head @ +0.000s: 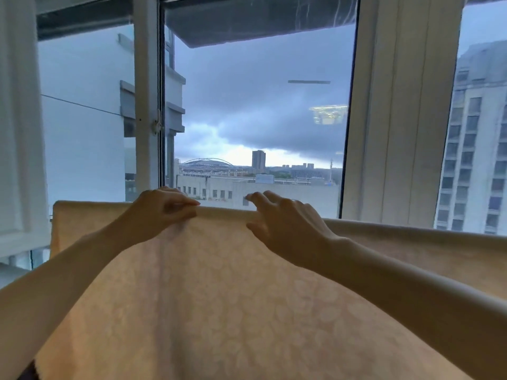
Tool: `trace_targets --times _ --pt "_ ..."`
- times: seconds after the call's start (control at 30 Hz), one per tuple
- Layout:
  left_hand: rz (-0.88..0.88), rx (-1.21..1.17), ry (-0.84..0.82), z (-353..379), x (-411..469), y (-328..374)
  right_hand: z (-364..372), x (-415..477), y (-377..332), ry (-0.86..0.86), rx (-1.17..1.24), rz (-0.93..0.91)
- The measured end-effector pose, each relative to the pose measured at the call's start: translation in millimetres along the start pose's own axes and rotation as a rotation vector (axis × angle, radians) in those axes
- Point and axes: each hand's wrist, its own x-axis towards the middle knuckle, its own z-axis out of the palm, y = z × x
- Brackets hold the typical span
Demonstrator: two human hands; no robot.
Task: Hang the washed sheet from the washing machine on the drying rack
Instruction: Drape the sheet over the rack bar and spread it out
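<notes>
A pale yellow sheet [219, 297] with a faint light pattern hangs over a horizontal bar that it hides, and its top fold runs across the view at hand height. My left hand [162, 212] pinches that top fold between thumb and fingers. My right hand [285, 218] hovers just right of it, fingers spread and loosely bent over the fold, holding nothing. The drying rack itself is covered by the cloth.
A window with white frames [146, 105] stands right behind the sheet, its left pane swung open. A wide white post [397, 119] rises at the right. Buildings and a dark cloudy sky lie beyond the glass.
</notes>
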Motion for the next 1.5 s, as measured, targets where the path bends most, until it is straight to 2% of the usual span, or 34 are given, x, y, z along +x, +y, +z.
trace_targets --times 0.13,0.23,0.43,0.6,0.73,0.87,0.93,1.13,1.3,1.37,1.5 --pt "0.037 -0.197 -0.001 -4.9 8.1 -19.1 22.5 27.6 -34.1 0.012 0.005 0.071" --pt "0.08 -0.323 0.027 -3.1 9.4 -26.8 39.8 39.9 -55.7 0.091 -0.053 0.098" --pt "0.161 -0.38 0.12 2.4 9.0 -36.3 49.3 43.3 -72.9 0.181 -0.145 0.122" --pt "0.102 -0.43 0.166 0.9 28.6 -33.9 36.4 65.5 -61.3 0.139 -0.217 0.241" --pt "0.055 -0.42 0.058 -11.6 30.6 -53.2 32.0 70.0 -53.8 0.133 -0.249 0.261" --pt "0.019 -0.258 -0.037 -30.4 15.8 -94.1 29.6 67.9 -47.3 0.157 -0.212 0.249" --pt "-0.001 -0.197 -0.021 -40.9 10.0 -111.4 31.2 69.2 -46.1 0.173 -0.173 0.247" --pt "-0.066 -0.195 0.2 -45.3 16.2 -124.9 36.6 81.7 -45.9 0.165 -0.095 0.284" --pt "-0.033 -0.075 0.128 -33.7 17.8 -132.3 44.0 80.9 -43.1 -0.048 -0.015 0.316" --pt "-0.025 -0.07 0.1 -33.6 14.0 -136.3 44.7 76.3 -43.3 -0.041 -0.018 0.291" --pt "-0.024 -0.084 0.149 -35.8 8.5 -140.5 46.2 75.8 -51.5 -0.013 -0.051 0.2"
